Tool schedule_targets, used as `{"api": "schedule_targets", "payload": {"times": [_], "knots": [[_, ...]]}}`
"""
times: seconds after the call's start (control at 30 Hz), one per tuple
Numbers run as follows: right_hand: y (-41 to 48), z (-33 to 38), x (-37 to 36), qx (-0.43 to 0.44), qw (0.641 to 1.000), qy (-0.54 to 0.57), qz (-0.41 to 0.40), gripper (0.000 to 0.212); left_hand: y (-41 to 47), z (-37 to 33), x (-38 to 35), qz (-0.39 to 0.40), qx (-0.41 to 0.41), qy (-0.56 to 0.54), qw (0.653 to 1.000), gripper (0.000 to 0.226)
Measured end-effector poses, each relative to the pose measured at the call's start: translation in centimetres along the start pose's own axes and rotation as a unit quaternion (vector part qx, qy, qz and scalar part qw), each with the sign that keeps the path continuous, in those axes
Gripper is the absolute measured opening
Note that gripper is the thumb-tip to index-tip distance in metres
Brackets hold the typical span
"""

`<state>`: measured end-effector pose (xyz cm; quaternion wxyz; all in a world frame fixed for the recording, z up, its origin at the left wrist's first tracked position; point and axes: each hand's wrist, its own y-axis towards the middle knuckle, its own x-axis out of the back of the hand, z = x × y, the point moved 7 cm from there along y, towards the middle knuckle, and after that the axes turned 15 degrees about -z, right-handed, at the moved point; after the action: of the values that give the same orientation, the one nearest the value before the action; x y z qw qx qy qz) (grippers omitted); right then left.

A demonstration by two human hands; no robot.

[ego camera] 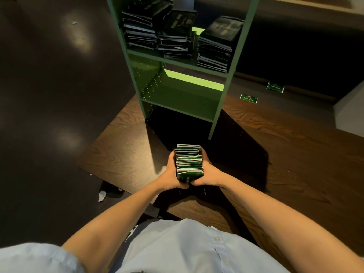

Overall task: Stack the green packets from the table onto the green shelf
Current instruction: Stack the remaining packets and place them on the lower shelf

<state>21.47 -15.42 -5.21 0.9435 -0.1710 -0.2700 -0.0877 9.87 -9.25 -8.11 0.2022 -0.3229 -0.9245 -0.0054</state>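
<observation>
Beyond the hands stands the green shelf (178,99), with dark stacks (214,50) on its upper level. The left hand (171,172) and right hand (210,173) grip the bundle of green packets (189,163) between them.

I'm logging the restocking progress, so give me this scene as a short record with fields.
held: bundle of green packets
left hand: grips the bundle's left side
right hand: grips the bundle's right side
position: above the table, in front of the green shelf; whether the bundle touches the table is unclear
upper level: three stacks of packets
lower level: no packets visible
still on table: two loose packets, right of the shelf
</observation>
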Motion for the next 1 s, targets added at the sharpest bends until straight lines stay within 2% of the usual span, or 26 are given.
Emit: {"api": "schedule_targets", "payload": {"times": [0.13,0.23,0.3,0.4,0.47,0.6,0.67,0.77,0.87,0.93,1.0], "knots": [[-0.4,0.3,0.0,0.0,1.0,-0.003,-0.022,0.127,0.1,-0.5,0.0,-0.011,0.009,0.007,1.0,0.106],[0.2,1.1,0.3,0.023,0.998,-0.004,-0.057,0.114,0.6,-1.3,0.9,-0.044,0.003,0.0,0.999,0.11],[0.6,0.9,0.2,0.013,0.998,-0.017,-0.056,0.12,0.8,-1.2,0.9,-0.027,-0.004,0.006,1.0,0.11],[0.8,-1.0,-0.7,-0.018,0.998,-0.06,0.002,0.142,0.8,-0.5,0.7,0.007,-0.003,0.031,0.999,0.133],[0.9,-1.6,-1.0,-0.032,0.997,-0.063,0.006,0.146,0.8,-0.5,0.7,0.009,0.003,0.031,0.999,0.137],[0.7,-0.2,0.3,-0.029,0.998,-0.045,-0.038,0.133,1.2,-1.7,0.4,-0.005,-0.011,0.007,1.0,0.11],[0.8,0.0,0.7,-0.02,0.997,-0.034,-0.064,0.127,1.1,-2.2,0.5,-0.025,-0.027,-0.002,0.999,0.105],[0.8,-0.6,0.4,-0.022,0.997,-0.022,-0.064,0.131,1.1,-1.9,0.6,-0.029,-0.025,0.02,0.999,0.117],[1.9,-3.3,-1.8,-0.015,1.0,-0.024,0.003,0.144,0.9,-0.9,0.3,0.009,-0.033,0.099,0.995,0.132],[2.4,-4.2,-2.5,-0.02,0.999,-0.034,0.027,0.144,0.7,-0.7,0.5,0.015,-0.014,0.09,0.996,0.131],[1.6,-2.1,-1.6,-0.011,0.998,-0.052,0.023,0.132,0.7,-1.0,0.4,0.017,-0.003,0.065,0.998,0.123]]}}
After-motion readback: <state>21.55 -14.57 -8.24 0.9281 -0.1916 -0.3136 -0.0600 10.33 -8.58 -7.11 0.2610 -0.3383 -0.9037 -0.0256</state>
